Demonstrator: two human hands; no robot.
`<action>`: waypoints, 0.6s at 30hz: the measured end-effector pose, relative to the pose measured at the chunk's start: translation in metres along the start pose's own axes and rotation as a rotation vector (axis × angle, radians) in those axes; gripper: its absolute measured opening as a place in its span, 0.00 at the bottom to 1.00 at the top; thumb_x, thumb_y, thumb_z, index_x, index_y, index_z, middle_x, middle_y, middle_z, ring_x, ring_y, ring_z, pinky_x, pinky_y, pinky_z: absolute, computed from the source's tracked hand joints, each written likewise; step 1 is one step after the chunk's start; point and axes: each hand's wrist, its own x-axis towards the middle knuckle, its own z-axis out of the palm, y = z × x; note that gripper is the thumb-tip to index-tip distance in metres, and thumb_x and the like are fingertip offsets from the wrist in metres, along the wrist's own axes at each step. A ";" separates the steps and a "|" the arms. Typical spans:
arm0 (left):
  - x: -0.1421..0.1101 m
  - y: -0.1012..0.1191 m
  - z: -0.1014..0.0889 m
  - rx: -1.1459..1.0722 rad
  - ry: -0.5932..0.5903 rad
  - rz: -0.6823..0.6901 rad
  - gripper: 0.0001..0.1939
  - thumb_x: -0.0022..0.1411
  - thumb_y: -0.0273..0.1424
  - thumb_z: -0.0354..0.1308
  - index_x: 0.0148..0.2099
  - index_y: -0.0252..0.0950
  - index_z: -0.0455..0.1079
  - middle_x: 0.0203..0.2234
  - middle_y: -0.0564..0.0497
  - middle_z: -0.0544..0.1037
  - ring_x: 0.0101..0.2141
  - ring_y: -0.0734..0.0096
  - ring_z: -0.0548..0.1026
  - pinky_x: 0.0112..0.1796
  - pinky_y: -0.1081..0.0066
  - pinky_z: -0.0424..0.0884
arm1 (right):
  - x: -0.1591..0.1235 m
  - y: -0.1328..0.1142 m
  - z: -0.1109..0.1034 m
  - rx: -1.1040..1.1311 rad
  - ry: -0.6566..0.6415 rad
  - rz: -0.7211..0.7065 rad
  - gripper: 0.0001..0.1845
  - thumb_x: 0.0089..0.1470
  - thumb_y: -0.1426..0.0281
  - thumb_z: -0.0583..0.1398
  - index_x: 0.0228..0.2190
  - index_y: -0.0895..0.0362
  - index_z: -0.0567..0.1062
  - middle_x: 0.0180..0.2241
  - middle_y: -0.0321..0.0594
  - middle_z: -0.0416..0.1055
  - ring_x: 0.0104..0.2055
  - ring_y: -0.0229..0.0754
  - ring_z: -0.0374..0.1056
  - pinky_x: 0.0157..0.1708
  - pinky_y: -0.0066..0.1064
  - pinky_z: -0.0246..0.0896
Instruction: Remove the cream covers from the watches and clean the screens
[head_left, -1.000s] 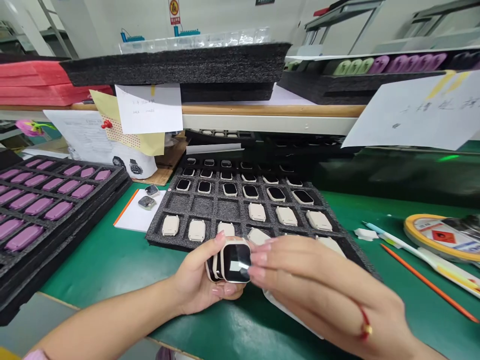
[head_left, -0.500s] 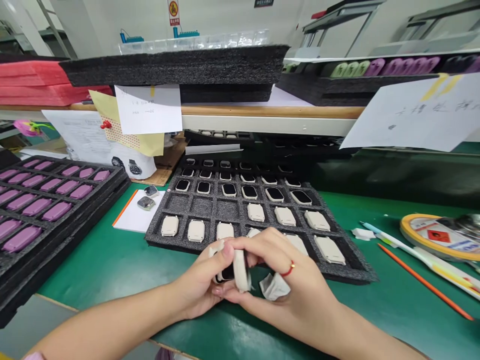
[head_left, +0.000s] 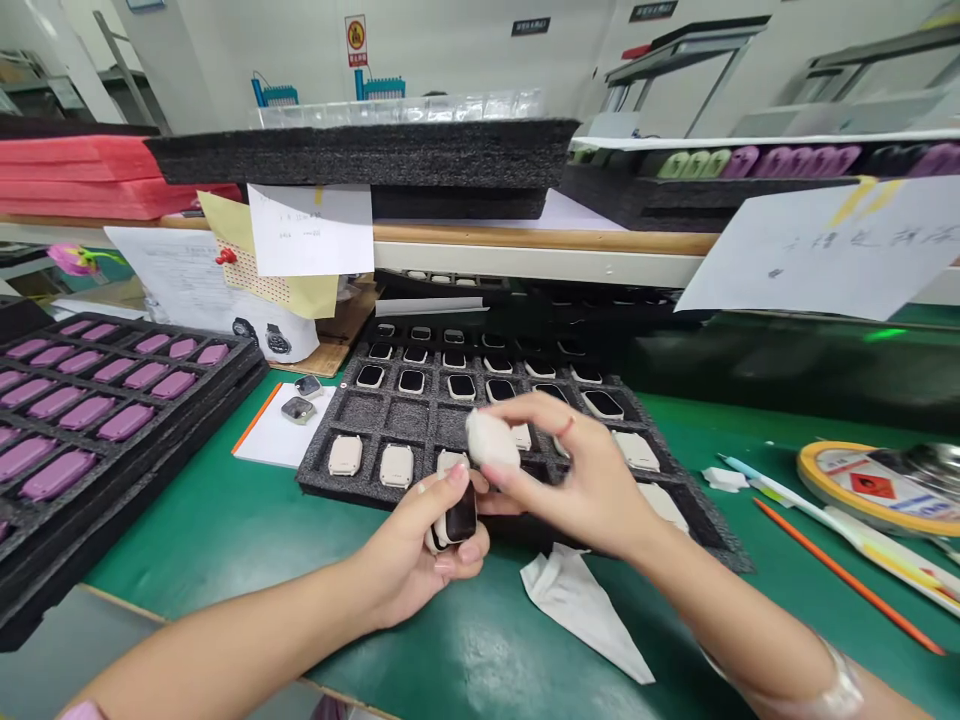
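Observation:
My left hand (head_left: 405,560) is closed around cream smartwatch cases (head_left: 460,516) with black screens, at least two stacked together, over the table's front. In my right hand (head_left: 592,470), thumb and fingers pinch another cream smartwatch case (head_left: 491,441), its pale side towards me. That case hangs above the dark foam tray (head_left: 407,417), just up and right of my left hand. Rows of cream cases lie in the tray, the back rows screen-up, the front ones back-up. My right hand hides part of the front rows. A white cloth (head_left: 585,610) lies crumpled below it.
A foam tray of purple cases (head_left: 75,410) stands at left. Two small watch parts (head_left: 298,409) rest on a white notepad (head_left: 262,440). At right are a yellow-rimmed roll (head_left: 862,490), a pen (head_left: 772,485) and an orange stick (head_left: 847,575). A shelf edge (head_left: 525,257) crosses above.
My right hand has moved up and away from my left, taking one case with it. More of the white cloth shows on the table. The whole view has shifted slightly.

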 end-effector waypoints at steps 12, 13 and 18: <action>-0.001 -0.005 -0.005 0.363 0.045 -0.015 0.19 0.58 0.47 0.59 0.35 0.34 0.68 0.22 0.50 0.77 0.12 0.84 0.58 0.18 0.74 0.42 | 0.010 0.044 0.042 -0.110 -0.149 0.240 0.20 0.61 0.66 0.58 0.54 0.57 0.75 0.57 0.52 0.73 0.62 0.54 0.68 0.62 0.52 0.61; -0.002 -0.004 -0.004 0.369 0.048 -0.003 0.20 0.59 0.47 0.60 0.36 0.33 0.70 0.23 0.50 0.77 0.13 0.85 0.58 0.19 0.74 0.42 | 0.006 0.040 0.035 -0.104 -0.128 0.243 0.20 0.64 0.65 0.55 0.54 0.57 0.74 0.57 0.51 0.74 0.60 0.51 0.70 0.60 0.49 0.64; 0.001 -0.006 0.001 0.309 0.055 -0.045 0.28 0.55 0.54 0.63 0.39 0.31 0.74 0.27 0.48 0.77 0.16 0.84 0.61 0.20 0.75 0.44 | -0.005 0.030 0.013 -0.148 -0.074 0.228 0.21 0.69 0.65 0.49 0.58 0.57 0.69 0.58 0.49 0.72 0.61 0.47 0.69 0.60 0.46 0.65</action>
